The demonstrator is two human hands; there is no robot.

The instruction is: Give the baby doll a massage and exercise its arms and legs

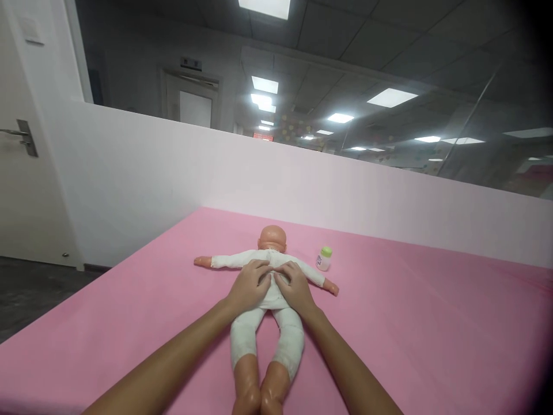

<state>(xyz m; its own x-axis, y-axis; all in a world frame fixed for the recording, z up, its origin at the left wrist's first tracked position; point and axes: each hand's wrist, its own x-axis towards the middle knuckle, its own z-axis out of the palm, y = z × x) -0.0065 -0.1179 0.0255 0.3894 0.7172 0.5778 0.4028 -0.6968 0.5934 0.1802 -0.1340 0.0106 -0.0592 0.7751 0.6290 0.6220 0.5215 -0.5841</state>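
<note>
A baby doll (268, 334) in a white suit lies on its back on the pink surface (410, 323), head away from me, arms spread, bare feet toward me. My left hand (249, 285) rests on the doll's chest at its left side. My right hand (295, 286) lies beside it on the chest, the fingertips of both hands nearly meeting at the suit's front. The fingers of both hands are curled onto the white fabric; I cannot see whether they pinch it.
A small white bottle with a green cap (324, 259) stands on the pink surface right of the doll's head. A white partition wall (173, 173) runs behind the surface. A door with a handle (21, 137) is at the far left, dark floor below.
</note>
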